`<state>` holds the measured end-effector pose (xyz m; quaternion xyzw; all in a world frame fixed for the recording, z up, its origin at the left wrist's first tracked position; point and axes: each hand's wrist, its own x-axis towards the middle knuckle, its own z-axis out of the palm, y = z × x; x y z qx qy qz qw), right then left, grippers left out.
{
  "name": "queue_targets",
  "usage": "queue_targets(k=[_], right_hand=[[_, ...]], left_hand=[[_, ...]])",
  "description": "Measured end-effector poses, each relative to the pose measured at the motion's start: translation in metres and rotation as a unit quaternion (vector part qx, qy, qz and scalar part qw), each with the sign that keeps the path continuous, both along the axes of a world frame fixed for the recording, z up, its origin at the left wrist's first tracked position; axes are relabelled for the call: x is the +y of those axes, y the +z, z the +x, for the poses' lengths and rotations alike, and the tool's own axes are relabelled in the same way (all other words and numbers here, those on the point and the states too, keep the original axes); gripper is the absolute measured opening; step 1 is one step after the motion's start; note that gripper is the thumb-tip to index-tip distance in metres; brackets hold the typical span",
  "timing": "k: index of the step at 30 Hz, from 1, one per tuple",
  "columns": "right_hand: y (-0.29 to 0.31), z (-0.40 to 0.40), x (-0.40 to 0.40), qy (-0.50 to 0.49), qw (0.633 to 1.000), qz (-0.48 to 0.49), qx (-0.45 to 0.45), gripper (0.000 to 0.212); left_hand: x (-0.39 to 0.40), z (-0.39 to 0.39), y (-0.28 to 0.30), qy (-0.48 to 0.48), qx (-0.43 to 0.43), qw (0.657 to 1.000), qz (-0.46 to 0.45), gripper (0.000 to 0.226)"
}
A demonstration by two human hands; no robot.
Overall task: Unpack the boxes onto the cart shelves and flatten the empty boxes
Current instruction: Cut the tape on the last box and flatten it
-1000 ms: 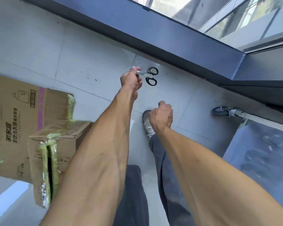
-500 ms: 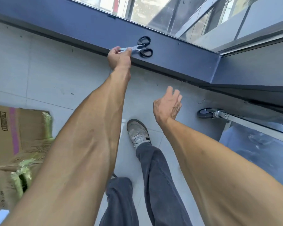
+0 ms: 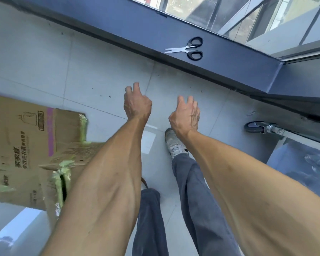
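Both hands empty, fingers loosely curled over the floor: left hand (image 3: 137, 104), right hand (image 3: 186, 115). Scissors (image 3: 187, 48) lie slightly open on the dark window ledge (image 3: 118, 24), far side. Cardboard box (image 3: 31, 145) on the floor, left. Cart caster (image 3: 254, 126) at right.

Scissors (image 3: 187, 48) lie on the sill (image 3: 229, 58), handles toward the window, blades pointing left along the ledge. Below the sill runs the floor (image 3: 44, 61). Left hand (image 3: 137, 105) and right hand (image 3: 186, 115) hang side by side over the floor, well short of the scissors. Box (image 3: 26, 145) sits on the floor far left of the scissors. Cart wheel (image 3: 254, 127) sits to the lower right of the scissors, under the sill's corner. Shoe (image 3: 174, 143) stands on the floor just beneath the right hand.
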<state>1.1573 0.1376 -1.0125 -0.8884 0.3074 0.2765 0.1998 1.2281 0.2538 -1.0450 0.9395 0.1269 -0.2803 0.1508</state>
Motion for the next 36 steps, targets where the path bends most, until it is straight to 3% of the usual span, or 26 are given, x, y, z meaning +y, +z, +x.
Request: queue_targets(k=[7,9,13,17,21,24,27,29,32,34,36], right_hand=[[0.029,-0.021,0.095,0.092,0.989,0.095,0.07,0.034],[0.037,-0.032,0.127,0.182,0.977,0.089,0.07,0.028],[0.049,-0.068,0.21,0.425,0.9,0.085,0.038,0.028],[0.047,-0.111,0.292,0.495,0.86,0.116,0.043,0.033],[0.04,-0.155,0.366,0.598,0.79,0.126,0.051,0.03],[0.034,-0.185,0.416,0.643,0.752,0.125,0.072,0.03],[0.029,-0.212,0.46,0.669,0.732,0.101,0.079,0.031],[0.026,-0.227,0.483,0.709,0.697,0.077,0.072,0.037],[0.022,-0.241,0.513,0.77,0.633,0.026,0.077,0.057],[0.022,-0.252,0.532,0.792,0.601,-0.027,0.104,0.064],[0.025,-0.265,0.542,0.812,0.567,-0.08,0.117,0.054]], left_hand=[[0.136,-0.094,0.031,0.201,0.01,0.977,0.069,0.036],[0.168,-0.138,0.039,0.28,0.023,0.957,0.078,0.031],[0.219,-0.215,0.047,0.343,0.046,0.934,0.094,0.02],[0.281,-0.268,0.051,0.394,0.071,0.909,0.111,0.035],[0.347,-0.312,0.043,0.432,0.098,0.887,0.128,0.05],[0.39,-0.345,0.034,0.386,0.076,0.913,0.11,0.051],[0.417,-0.378,0.029,0.312,0.037,0.944,0.1,0.068],[0.43,-0.4,0.026,0.398,0.042,0.91,0.109,0.069],[0.451,-0.428,0.028,0.551,0.061,0.826,0.1,0.057],[0.465,-0.446,0.032,0.562,0.067,0.818,0.099,0.054],[0.475,-0.46,0.035,0.555,0.06,0.825,0.088,0.055]])
